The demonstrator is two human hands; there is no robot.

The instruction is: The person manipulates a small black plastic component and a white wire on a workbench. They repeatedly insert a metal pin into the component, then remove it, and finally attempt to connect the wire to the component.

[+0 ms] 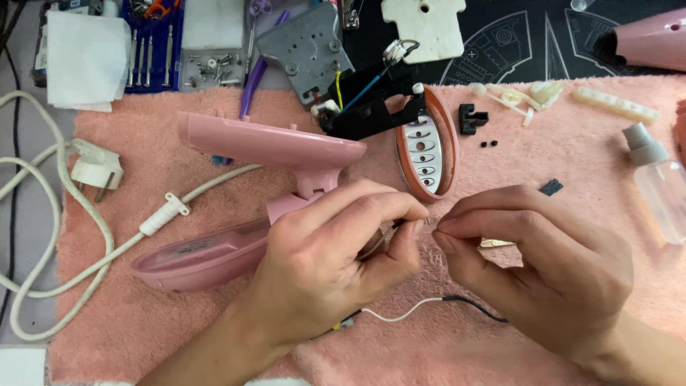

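Over a pink towel (500, 171) spread on the workbench, left hand (336, 250) and right hand (536, 264) brought together fingertip to fingertip. Left hand closed in a pinch, thumb and forefinger clamped on a tiny metal part (426, 221) at the meeting point; too small to tell what kind. Right hand likewise pinched at that same part, with slim tweezers (496, 244) tucked under its fingers, tip poking out towards the palm. Below the hands, a thin white-and-black wire (421, 307) lying on the towel, running under the left palm.

Just behind the left hand, a disassembled pink iron housing (214, 250) with its long handle piece (271, 143) propped above it. Beside that, upright on edge, the oval soleplate (427, 146) with its steam holes, touching a black inner frame (371, 104) with coloured wires. To the far left, a white power cord (43, 236) and plug (93, 168) looping off the towel. Along the back edge: a screwdriver set (150, 53), loose screws (211, 68), a grey metal plate (304, 46), a white plastic cover (423, 25). On the right, small white plastic pieces (522, 96) and a clear spray bottle (661, 182).
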